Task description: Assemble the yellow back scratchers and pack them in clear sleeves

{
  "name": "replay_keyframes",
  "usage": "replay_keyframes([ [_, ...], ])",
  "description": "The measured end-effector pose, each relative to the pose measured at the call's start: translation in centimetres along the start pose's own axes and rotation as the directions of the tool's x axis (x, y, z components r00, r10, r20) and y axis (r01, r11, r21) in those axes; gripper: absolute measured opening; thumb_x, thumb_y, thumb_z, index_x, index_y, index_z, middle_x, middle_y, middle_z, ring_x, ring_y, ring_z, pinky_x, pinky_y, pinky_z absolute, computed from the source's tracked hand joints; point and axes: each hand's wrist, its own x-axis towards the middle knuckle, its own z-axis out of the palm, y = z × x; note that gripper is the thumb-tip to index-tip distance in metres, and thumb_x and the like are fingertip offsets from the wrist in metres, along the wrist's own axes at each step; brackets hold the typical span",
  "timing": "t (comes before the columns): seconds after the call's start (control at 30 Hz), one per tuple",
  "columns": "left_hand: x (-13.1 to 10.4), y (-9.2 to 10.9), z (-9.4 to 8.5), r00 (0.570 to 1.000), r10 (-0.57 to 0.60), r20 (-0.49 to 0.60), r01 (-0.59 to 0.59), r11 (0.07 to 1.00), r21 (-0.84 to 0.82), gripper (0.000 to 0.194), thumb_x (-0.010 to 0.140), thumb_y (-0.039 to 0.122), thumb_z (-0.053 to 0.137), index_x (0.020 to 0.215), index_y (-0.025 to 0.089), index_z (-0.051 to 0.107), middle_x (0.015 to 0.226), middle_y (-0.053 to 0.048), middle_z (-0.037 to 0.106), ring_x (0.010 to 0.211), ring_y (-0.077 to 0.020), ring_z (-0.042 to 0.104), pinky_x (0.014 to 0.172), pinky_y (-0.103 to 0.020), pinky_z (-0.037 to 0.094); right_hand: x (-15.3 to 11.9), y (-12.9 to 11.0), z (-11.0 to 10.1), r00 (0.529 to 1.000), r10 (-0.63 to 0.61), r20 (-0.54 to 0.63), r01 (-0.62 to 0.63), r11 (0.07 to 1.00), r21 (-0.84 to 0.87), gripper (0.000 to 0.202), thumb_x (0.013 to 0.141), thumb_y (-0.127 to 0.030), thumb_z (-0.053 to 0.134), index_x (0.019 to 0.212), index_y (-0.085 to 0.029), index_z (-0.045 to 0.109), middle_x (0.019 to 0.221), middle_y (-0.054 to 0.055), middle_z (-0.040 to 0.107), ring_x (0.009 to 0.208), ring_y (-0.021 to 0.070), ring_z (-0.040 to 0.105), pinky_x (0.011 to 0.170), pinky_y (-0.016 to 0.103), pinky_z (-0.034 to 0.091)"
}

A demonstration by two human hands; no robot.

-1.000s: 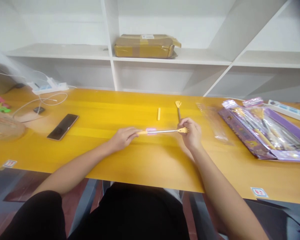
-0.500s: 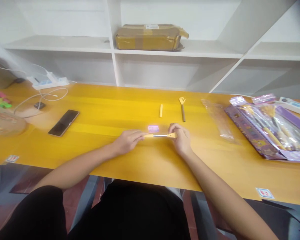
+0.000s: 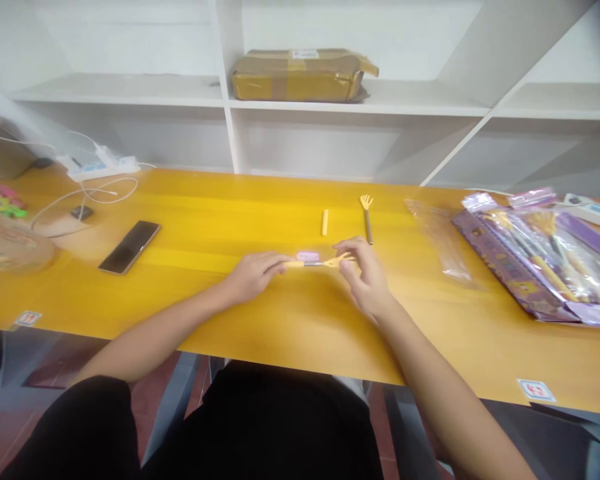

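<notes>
A small back scratcher [image 3: 314, 264] with a yellow handle, a short metal rod and a yellow claw head lies level between my hands. My left hand [image 3: 257, 275] pinches its handle end. At the claw end, my right hand [image 3: 364, 275] has its thumb and fingers around the head. Just behind the rod is a small pink-purple piece [image 3: 308, 256]. Farther back lie a yellow stick [image 3: 325, 223] and a second claw piece with a dark handle [image 3: 367, 219].
A phone [image 3: 130, 247] and a charger with white cables [image 3: 83, 212] are on the left. Clear plastic wrappers [image 3: 445, 243] and a purple pack of scratchers [image 3: 520, 267] lie right. A cardboard box [image 3: 300, 77] rests on the shelf behind.
The held scratcher has moved slightly back, and less of its metal rod shows. My right hand has turned, with its fingers more spread around the claw head.
</notes>
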Motion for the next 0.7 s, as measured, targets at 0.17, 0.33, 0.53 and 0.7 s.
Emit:
replay_keyframes([
  [0.17,0.3,-0.7,-0.4,0.997,-0.067,0.042,0.066,0.997,0.033,0.033,0.111,0.037,0.047,0.130,0.023,0.071,0.106,-0.004,0.080,0.095,-0.0186,0.074,0.090,-0.032,0.056,0.5,1.4,-0.9,0.975,-0.187,0.119,0.212,0.943,-0.256,0.028,0.103,-0.037,0.065,0.129,-0.027,0.070,0.117,0.011,0.066,0.109,0.0269,0.064,0.096,0.044,0.056],
  [0.33,0.0,-1.0,0.3,0.992,0.052,0.113,-0.083,0.953,0.292,0.039,0.113,0.042,0.042,0.129,0.018,0.070,0.109,-0.009,0.077,0.097,-0.0220,0.072,0.084,-0.033,0.054,0.5,1.7,-0.3,0.959,-0.159,0.236,0.214,0.949,-0.230,0.026,0.110,-0.038,0.053,0.119,-0.029,0.076,0.112,0.009,0.072,0.104,0.0247,0.071,0.093,0.043,0.059],
  [0.53,-0.3,-0.6,0.8,0.986,0.107,0.127,-0.149,0.905,0.399,0.038,0.114,0.034,0.037,0.130,0.020,0.068,0.101,-0.009,0.073,0.089,-0.0217,0.068,0.075,-0.032,0.050,0.2,1.0,1.2,0.948,-0.148,0.281,0.205,0.961,-0.187,0.026,0.109,-0.039,0.056,0.123,-0.029,0.075,0.113,0.009,0.076,0.105,0.0250,0.074,0.096,0.043,0.060],
  [0.7,-0.4,-0.8,0.6,0.972,0.152,0.181,-0.221,0.857,0.466,0.038,0.114,0.035,0.037,0.131,0.021,0.068,0.095,-0.007,0.071,0.082,-0.0204,0.066,0.068,-0.030,0.047,0.1,1.2,2.2,0.913,-0.107,0.394,0.182,0.970,-0.160,0.029,0.110,-0.039,0.052,0.123,-0.028,0.075,0.122,0.009,0.078,0.114,0.0269,0.075,0.102,0.046,0.060],
])
